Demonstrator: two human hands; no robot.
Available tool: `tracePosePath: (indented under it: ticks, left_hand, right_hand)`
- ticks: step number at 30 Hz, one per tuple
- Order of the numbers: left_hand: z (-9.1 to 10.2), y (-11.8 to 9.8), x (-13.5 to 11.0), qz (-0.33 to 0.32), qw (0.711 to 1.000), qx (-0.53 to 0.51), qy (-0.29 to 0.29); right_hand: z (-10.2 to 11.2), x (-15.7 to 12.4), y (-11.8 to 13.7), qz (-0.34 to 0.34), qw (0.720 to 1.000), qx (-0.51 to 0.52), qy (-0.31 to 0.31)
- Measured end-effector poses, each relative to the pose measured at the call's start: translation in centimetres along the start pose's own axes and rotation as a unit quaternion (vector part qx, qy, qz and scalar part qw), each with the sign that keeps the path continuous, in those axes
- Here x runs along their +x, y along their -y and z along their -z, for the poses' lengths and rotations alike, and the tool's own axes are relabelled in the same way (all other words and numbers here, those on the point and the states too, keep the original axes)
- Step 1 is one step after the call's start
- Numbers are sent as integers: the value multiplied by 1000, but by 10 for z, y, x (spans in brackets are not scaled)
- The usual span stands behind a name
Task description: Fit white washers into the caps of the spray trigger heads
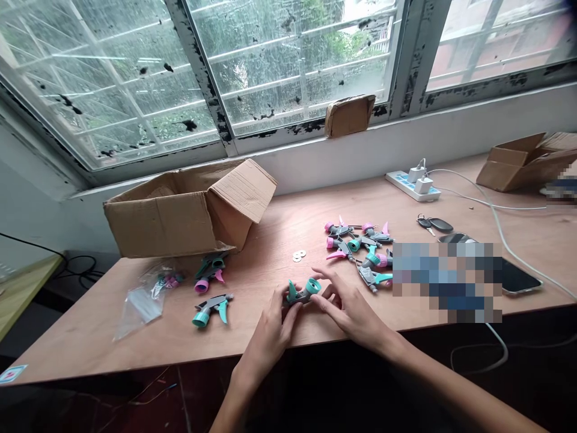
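Observation:
A grey trigger sprayer head (297, 294) with a teal trigger and teal screw collar is held low over the table's front edge. My left hand (276, 319) wraps around its body from the left. My right hand (345, 304) is at the collar, thumb against its lower side and index finger by its upper rim. The collar's open end faces up toward me. Just behind my hands lie several small pale round washers (298, 256). Two more sprayer heads rest to the left, one with a teal collar (211, 311), the other with a pink collar (210, 275).
Several sprayer heads (360, 243) with pink or teal parts are piled at right. An open cardboard box (162, 225) stands back left, behind a clear plastic bag (143, 304). Rightward are a power strip (412, 185), keys (426, 224), a phone (520, 275) and another box (509, 165).

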State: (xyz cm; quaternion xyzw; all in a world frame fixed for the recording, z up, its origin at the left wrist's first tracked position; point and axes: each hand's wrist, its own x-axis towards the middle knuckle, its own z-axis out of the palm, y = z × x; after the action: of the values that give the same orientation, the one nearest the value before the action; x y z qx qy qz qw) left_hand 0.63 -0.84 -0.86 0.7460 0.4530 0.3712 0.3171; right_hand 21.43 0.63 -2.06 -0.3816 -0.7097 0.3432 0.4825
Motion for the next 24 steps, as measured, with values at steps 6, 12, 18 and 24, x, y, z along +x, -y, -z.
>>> tracePosePath:
  ticks: [6, 12, 18, 24]
  left_hand:
    - [0, 1, -1, 20, 999, 27, 7]
    - [1, 0, 1, 33, 998, 54, 2]
    - [2, -2, 1, 35, 997, 64, 2]
    - [2, -5, 2, 42, 998, 51, 4]
  right_hand:
    - [3, 2, 0, -50, 997, 54, -15]
    - [3, 3, 3, -2, 1000, 23, -17]
    - [1, 2, -2, -13, 999, 42, -14]
    - [1, 1, 0, -32, 999, -11, -9]
